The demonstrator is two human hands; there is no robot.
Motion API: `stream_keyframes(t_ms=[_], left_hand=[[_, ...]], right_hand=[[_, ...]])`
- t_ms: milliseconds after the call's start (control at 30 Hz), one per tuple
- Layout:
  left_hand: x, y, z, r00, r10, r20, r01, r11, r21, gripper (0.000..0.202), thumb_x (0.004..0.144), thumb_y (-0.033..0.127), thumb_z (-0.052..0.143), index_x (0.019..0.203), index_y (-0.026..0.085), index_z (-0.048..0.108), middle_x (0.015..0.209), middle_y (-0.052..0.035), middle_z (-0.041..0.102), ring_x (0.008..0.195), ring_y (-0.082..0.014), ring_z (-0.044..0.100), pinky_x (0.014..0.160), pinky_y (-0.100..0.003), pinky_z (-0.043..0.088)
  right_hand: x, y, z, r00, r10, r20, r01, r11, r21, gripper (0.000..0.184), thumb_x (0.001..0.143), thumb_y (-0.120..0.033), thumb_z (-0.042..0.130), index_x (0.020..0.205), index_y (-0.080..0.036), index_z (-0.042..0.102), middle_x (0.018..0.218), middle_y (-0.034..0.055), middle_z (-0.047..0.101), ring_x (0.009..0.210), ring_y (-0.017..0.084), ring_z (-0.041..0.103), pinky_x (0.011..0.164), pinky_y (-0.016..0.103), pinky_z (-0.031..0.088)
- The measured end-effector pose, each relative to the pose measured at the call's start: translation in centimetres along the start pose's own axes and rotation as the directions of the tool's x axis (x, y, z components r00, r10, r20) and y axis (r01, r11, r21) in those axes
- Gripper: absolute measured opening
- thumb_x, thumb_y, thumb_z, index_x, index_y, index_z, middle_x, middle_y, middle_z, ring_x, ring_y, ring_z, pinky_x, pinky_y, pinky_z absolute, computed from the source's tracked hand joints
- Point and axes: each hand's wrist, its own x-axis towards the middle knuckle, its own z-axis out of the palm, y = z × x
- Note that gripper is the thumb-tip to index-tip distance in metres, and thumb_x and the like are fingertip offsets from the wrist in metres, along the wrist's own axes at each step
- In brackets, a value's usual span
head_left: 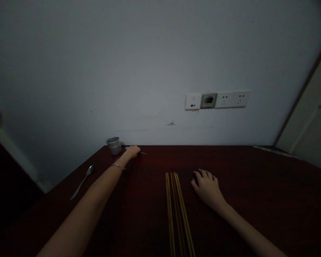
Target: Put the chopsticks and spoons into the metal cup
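Note:
My left hand [133, 151] reaches to the back of the table, fingers closed over a thin metal utensil that looks like a spoon [143, 153]. Only the utensil's two ends show on either side of the hand. Just left of that hand stands a grey metal cup [114, 146], upright. A silver spoon [81, 182] lies left of my left forearm, bowl end away from me. My right hand [206, 186] rests palm down on the table with its fingers apart, holding nothing. Left of it lie several wooden chopsticks [178, 214], lengthwise and side by side.
The dark red table [243, 192] meets a pale wall [149, 71] at the back. Wall sockets [231, 99] sit above the table. A flat strip [274, 151] lies along the back right edge, and a pale door [315, 117] stands at the right.

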Motion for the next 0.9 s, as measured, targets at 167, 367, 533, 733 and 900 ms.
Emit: stream_keyframes(t_ms=[167,367,533,733,900], left_hand=[[0.3,0.1,0.4,1.000,0.019,-0.023,-0.018,0.999,0.049,0.021,0.078,0.008,0.045,0.086,0.011,0.064,0.096,-0.0182,0.062,0.090,-0.0241,0.059,0.078,-0.031,0.044],[0.5,0.0,0.4,0.997,0.069,-0.040,-0.066,0.995,0.079,0.022,0.080,0.008,0.044,0.085,0.010,0.065,0.093,-0.0185,0.063,0.091,-0.0244,0.059,0.078,-0.032,0.044],[0.7,-0.3,0.6,0.994,0.097,-0.049,-0.093,0.993,0.080,0.021,0.080,0.009,0.044,0.083,0.010,0.065,0.091,-0.0176,0.064,0.088,-0.0230,0.060,0.077,-0.032,0.044],[0.8,-0.4,0.5,0.990,0.129,-0.057,-0.124,0.989,0.084,0.019,0.079,0.009,0.046,0.080,0.011,0.065,0.088,-0.0158,0.064,0.087,-0.0221,0.060,0.077,-0.030,0.043],[0.3,-0.5,-1.3,0.989,0.115,-0.089,-0.105,0.989,0.108,0.020,0.078,0.010,0.046,0.087,0.010,0.063,0.092,-0.0168,0.062,0.089,-0.0221,0.058,0.077,-0.028,0.041]], right_hand=[[0.0,0.0,0.1,1.000,0.001,-0.001,-0.001,1.000,-0.003,0.039,0.081,-0.033,0.036,0.111,-0.016,0.055,0.120,0.0145,0.049,0.112,0.030,0.040,0.090,0.045,0.027],[0.1,0.1,0.2,1.000,0.004,-0.004,-0.004,1.000,0.002,0.039,0.081,-0.033,0.036,0.111,-0.017,0.055,0.120,0.0140,0.050,0.111,0.030,0.040,0.089,0.044,0.028],[0.1,0.1,0.1,1.000,0.004,0.005,-0.004,1.000,-0.004,0.039,0.081,-0.033,0.037,0.111,-0.017,0.054,0.120,0.0139,0.050,0.112,0.029,0.040,0.090,0.044,0.027],[0.0,0.0,0.1,1.000,0.006,-0.009,-0.006,1.000,-0.012,0.038,0.081,-0.032,0.037,0.110,-0.017,0.055,0.120,0.0138,0.050,0.111,0.030,0.040,0.090,0.044,0.027],[0.1,0.1,0.1,1.000,0.002,-0.013,-0.002,1.000,-0.001,0.038,0.081,-0.032,0.036,0.109,-0.016,0.055,0.119,0.0140,0.051,0.111,0.029,0.040,0.090,0.043,0.027]])
